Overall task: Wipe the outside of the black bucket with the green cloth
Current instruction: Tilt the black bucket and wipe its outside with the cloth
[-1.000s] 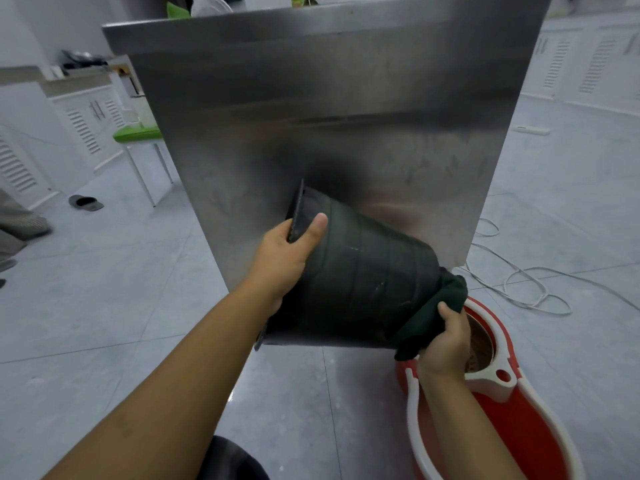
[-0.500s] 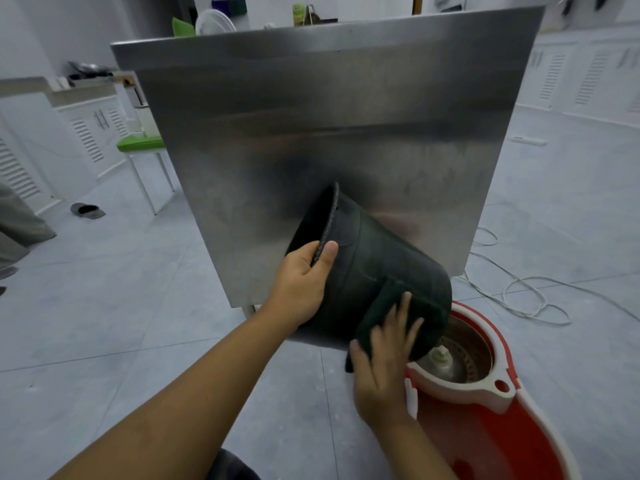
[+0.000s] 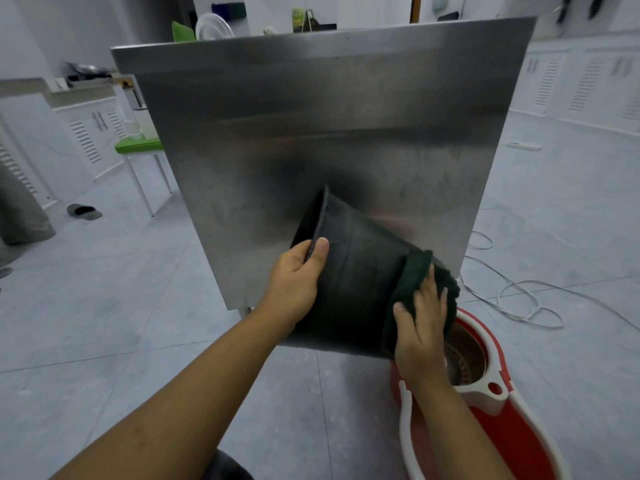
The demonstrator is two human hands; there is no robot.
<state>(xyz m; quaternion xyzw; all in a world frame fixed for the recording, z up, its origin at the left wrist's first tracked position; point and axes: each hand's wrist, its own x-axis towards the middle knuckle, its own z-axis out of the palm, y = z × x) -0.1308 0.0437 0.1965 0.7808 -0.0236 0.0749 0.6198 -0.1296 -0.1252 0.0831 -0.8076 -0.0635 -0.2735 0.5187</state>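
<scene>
Over the near edge of the steel table point(image 3: 311, 133), the black bucket point(image 3: 356, 282) is held tipped on its side, its rim up and to the left, its base pointing down toward the red mop bucket point(image 3: 502, 420) on the floor. The left hand point(image 3: 294, 285) is clamped on the rim, thumb lying on the outer wall and the fingers hooked out of sight inside. The right hand point(image 3: 420, 327) lies flat with fingers spread, pressing the green cloth point(image 3: 415, 282) against the wall near the base, so the cloth is pinned under the palm rather than pinched. Judging from this, wiping is under way at the bottom end of the wall; no difference between cleaned and uncleaned surface is visible on the dark plastic, so the share done cannot be told. The far side and underside are hidden and probably call for turning the bucket
</scene>
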